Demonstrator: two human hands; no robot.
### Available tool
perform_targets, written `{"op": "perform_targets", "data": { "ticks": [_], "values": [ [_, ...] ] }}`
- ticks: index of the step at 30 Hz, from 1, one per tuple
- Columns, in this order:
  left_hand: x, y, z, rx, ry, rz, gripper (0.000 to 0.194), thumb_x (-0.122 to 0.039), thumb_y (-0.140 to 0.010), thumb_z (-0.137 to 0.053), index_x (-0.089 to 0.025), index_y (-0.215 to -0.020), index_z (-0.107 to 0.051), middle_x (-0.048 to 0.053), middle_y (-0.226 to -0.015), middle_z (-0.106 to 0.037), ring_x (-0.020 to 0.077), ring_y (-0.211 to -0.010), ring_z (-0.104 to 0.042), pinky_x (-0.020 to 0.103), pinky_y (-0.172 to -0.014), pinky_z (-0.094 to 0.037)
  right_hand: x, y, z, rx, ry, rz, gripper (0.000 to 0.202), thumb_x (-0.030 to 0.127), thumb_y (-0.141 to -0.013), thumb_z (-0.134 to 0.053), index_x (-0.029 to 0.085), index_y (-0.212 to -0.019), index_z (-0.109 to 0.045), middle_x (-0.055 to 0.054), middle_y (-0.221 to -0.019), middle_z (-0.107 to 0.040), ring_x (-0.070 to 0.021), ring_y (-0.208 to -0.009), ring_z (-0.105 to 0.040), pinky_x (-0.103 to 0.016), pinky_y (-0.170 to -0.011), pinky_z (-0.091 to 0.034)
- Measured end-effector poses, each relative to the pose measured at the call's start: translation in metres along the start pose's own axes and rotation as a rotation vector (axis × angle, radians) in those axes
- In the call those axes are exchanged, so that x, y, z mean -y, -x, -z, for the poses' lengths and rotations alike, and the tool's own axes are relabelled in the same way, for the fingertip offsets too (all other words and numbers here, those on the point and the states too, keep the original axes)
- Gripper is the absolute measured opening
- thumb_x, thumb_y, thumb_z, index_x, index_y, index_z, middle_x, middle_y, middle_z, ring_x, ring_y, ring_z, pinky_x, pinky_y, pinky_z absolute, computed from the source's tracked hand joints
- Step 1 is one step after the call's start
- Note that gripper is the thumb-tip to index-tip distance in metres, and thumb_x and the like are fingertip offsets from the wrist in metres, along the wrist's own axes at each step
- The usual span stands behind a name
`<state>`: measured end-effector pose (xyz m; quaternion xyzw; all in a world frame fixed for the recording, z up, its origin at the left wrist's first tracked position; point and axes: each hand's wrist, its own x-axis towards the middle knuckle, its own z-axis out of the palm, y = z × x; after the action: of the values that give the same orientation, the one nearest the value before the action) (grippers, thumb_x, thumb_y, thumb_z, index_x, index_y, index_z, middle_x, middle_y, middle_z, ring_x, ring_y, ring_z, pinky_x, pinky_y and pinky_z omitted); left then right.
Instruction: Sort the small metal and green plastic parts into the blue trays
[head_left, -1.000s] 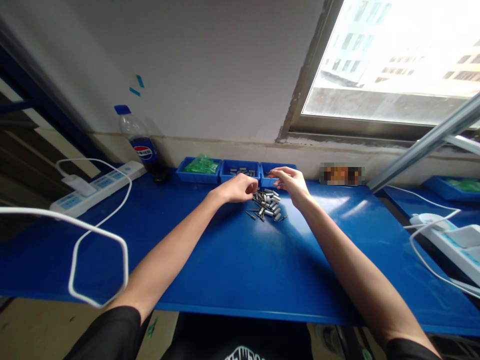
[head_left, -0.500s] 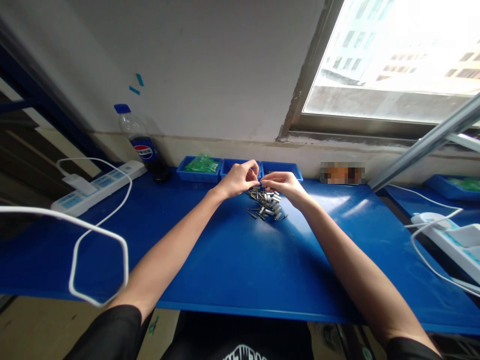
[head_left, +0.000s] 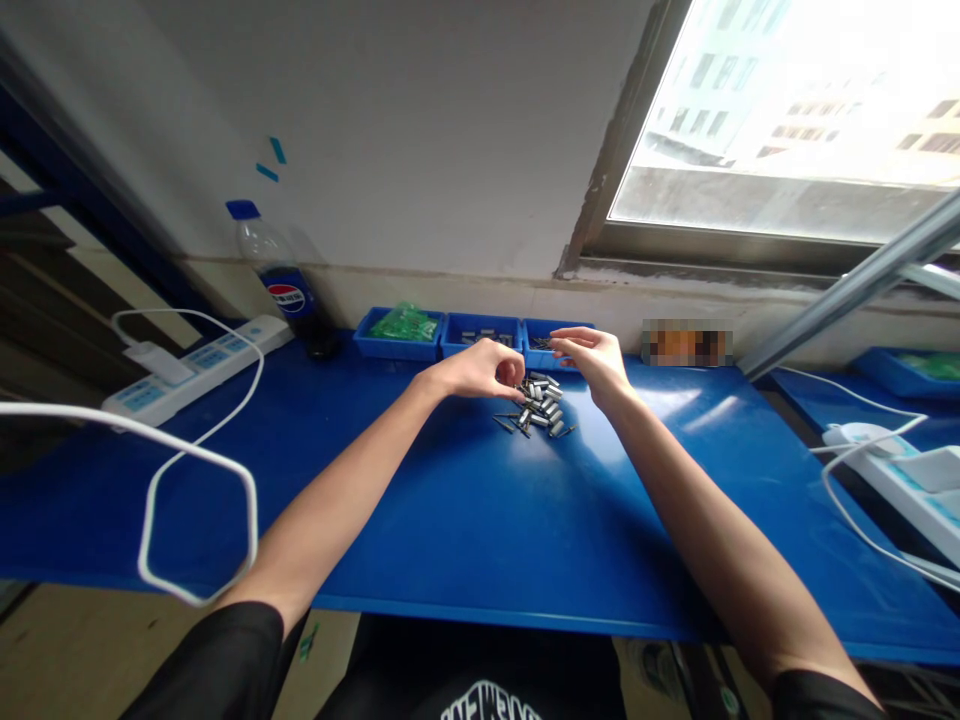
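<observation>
My left hand (head_left: 487, 370) is at the left edge of a pile of small metal parts (head_left: 544, 405), its thumb and fingers curled together; whatever lies between the fingertips is too small to make out. My right hand (head_left: 592, 358) hovers at the front of the right blue tray (head_left: 559, 361), fingers bent towards the thumb, and what it holds, if anything, is unclear. Grey cylinders and thin dark pins make up the pile. The middle blue tray (head_left: 480, 351) contains grey cylinders, and thin dark pieces lie in the right one.
A left blue tray (head_left: 397, 350) holds green bags (head_left: 405, 323). Behind the blue table (head_left: 465, 540) is a wall. At the left stand a cola bottle (head_left: 289, 290) and a white power strip (head_left: 202, 365) with a looping cable; another power strip (head_left: 892, 480) is at the right.
My hands have parted. The left has come down onto the pile's edge, and the right has moved up and right to the right tray. The middle tray's contents now show.
</observation>
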<state>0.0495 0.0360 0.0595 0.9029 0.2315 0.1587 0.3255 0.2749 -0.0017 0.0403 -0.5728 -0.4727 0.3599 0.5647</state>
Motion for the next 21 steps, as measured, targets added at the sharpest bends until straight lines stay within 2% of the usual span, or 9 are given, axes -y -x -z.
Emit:
{"op": "perform_targets", "data": {
  "ticks": [2, 4, 9, 14, 21],
  "values": [
    [0.003, 0.001, -0.003, 0.137, 0.009, 0.004, 0.032, -0.041, -0.07, -0.087, -0.014, -0.085, -0.076, 0.003, -0.08, -0.073, 0.0154, -0.074, -0.066, 0.021, -0.063, -0.046, -0.002, -0.003, 0.003, -0.046, 0.003, -0.013, 0.034, 0.033, -0.067, -0.084, 0.016, -0.096, -0.08, -0.007, -0.085, -0.078, -0.0175, -0.075, -0.071, -0.025, -0.061, -0.053],
    [0.007, 0.0, -0.007, 0.21, -0.013, -0.004, 0.033, -0.04, -0.067, -0.089, -0.015, -0.085, -0.078, 0.003, -0.08, -0.073, 0.015, -0.073, -0.065, 0.021, -0.062, -0.044, -0.004, -0.004, 0.004, -0.061, -0.002, -0.021, 0.035, 0.034, -0.069, -0.083, 0.017, -0.099, -0.079, -0.008, -0.089, -0.079, -0.0175, -0.078, -0.072, -0.025, -0.062, -0.053],
    [0.017, -0.005, -0.015, 0.273, -0.053, -0.022, 0.015, -0.026, -0.071, -0.086, -0.016, -0.082, -0.081, 0.002, -0.079, -0.074, 0.0137, -0.071, -0.065, 0.02, -0.06, -0.042, -0.002, -0.003, 0.003, -0.033, -0.02, -0.025, 0.028, 0.033, -0.07, -0.081, 0.017, -0.093, -0.079, -0.007, -0.089, -0.078, -0.0157, -0.077, -0.07, -0.022, -0.06, -0.052],
    [0.022, -0.005, -0.014, 0.256, -0.114, 0.006, 0.005, -0.016, -0.077, -0.078, -0.014, -0.082, -0.078, 0.002, -0.077, -0.073, 0.0125, -0.067, -0.063, 0.019, -0.058, -0.041, 0.001, -0.001, 0.002, -0.026, -0.028, -0.039, 0.024, 0.03, -0.071, -0.078, 0.017, -0.09, -0.078, -0.007, -0.089, -0.078, -0.0143, -0.073, -0.069, -0.022, -0.06, -0.052],
    [0.021, -0.003, -0.011, 0.103, -0.177, 0.048, 0.005, -0.009, -0.079, -0.074, -0.013, -0.082, -0.072, 0.003, -0.078, -0.072, 0.0128, -0.068, -0.063, 0.021, -0.061, -0.042, -0.003, -0.002, 0.002, 0.02, -0.014, -0.039, 0.025, 0.031, -0.072, -0.076, 0.018, -0.092, -0.078, -0.007, -0.093, -0.079, -0.0144, -0.074, -0.069, -0.023, -0.062, -0.052]
  ]
}}
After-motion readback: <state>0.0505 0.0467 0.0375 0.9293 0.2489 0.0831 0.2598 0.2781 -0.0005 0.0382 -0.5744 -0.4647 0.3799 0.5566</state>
